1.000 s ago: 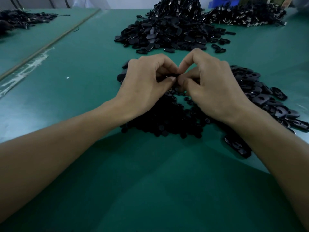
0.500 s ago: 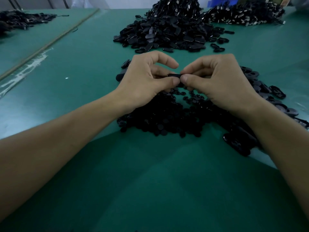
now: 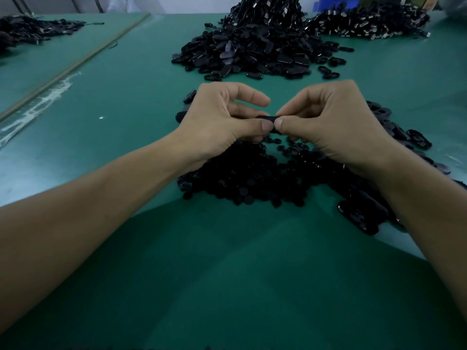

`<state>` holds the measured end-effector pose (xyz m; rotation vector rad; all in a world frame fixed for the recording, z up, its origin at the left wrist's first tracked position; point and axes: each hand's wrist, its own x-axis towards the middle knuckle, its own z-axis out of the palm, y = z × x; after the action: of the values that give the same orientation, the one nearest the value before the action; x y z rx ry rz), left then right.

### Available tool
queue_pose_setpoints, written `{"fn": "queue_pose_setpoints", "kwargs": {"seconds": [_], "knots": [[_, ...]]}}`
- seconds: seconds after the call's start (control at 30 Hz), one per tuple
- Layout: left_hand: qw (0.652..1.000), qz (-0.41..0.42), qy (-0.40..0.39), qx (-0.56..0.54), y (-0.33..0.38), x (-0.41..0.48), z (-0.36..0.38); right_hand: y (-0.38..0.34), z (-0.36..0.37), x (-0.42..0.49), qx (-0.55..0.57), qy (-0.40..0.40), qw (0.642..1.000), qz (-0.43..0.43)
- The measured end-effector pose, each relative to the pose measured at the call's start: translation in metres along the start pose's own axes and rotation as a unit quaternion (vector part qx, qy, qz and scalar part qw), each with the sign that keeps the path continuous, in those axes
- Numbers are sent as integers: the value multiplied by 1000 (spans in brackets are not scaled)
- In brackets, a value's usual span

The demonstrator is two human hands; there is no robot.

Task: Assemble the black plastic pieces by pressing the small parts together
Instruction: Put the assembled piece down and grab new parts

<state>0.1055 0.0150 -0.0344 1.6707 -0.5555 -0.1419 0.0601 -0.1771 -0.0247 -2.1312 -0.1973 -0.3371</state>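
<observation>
Black piece (image 3: 267, 120): pinched between left hand (image 3: 222, 122) and right hand (image 3: 336, 125), thumbs tip to tip, above small-parts heap (image 3: 242, 178) on green table (image 3: 126, 97). Advice: squeeze squarely, thumbs opposed, until seated. Change from a second ago: hands raised slightly, knuckles spread apart, piece more exposed.

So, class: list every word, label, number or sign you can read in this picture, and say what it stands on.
None can be read. The black piece pinched between the left hand and right hand shows no marking; the pale tags in the far pile are too small and blurred.
</observation>
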Motion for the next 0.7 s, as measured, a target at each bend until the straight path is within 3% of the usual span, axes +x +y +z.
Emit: {"fn": "queue_pose_setpoints", "kwargs": {"seconds": [0.47,0.7], "knots": [[999,26,3,46,1,-1,1,-1,2,0,-14,11,1000,7],[993,29,51,105,-2,2,-2,2,1,1,-43,-10,999,13]]}}
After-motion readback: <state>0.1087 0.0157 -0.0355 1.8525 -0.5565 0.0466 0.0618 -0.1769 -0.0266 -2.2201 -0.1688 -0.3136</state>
